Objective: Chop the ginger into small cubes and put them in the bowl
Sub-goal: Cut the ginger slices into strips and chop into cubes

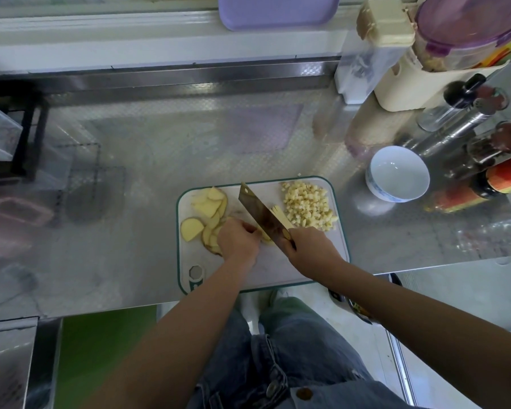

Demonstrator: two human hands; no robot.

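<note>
A white cutting board with a green rim lies at the counter's front edge. Flat ginger slices are spread over its left part. A heap of small ginger cubes sits at its far right corner. My left hand presses down on a few ginger slices, mostly hidden under the fingers. My right hand grips the handle of a cleaver, whose blade stands on the board just right of my left fingers. Thin ginger strips lie against the blade's right side. A white bowl stands empty, right of the board.
Sauce bottles and glass jars crowd the right side beyond the bowl. A cream rack with containers stands at the back right. A purple tray leans at the back wall. A black rack stands far left.
</note>
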